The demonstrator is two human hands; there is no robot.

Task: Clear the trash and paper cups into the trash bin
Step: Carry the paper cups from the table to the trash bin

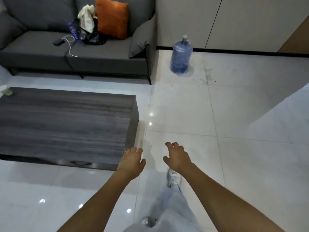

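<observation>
1. Reaching forward over the floor (217, 114), both bare arms are seen from above, and nothing is held in either.
2. The left hand (132, 160) is placed just past the near right corner of the counter (66, 124); its grip is loose, with the fingers relaxed and pointing ahead, around no object.
3. The right hand (178, 155) is held near the left one but apart from it, above the tiles; its grip is slack as well, the fingers being spread and lightly curled downward with nothing between them.
4. A paper cup (5, 90) is seen lying on its side at the far left corner of the counter, well apart from both hands.
5. On the sofa (103, 54) behind the counter, a pale bag (87, 18) is propped on a black bag (91, 36), beside an orange cushion (112, 17).
6. A white cable (70, 46) is laid across the seat, left of the bags.
7. A blue jug (181, 56) is stood upright on the floor by the wall, right of the sofa.
8. No bin can be made out.
9. A white shoe (173, 178) and a pale trouser leg (173, 208) are seen below the right forearm.
</observation>
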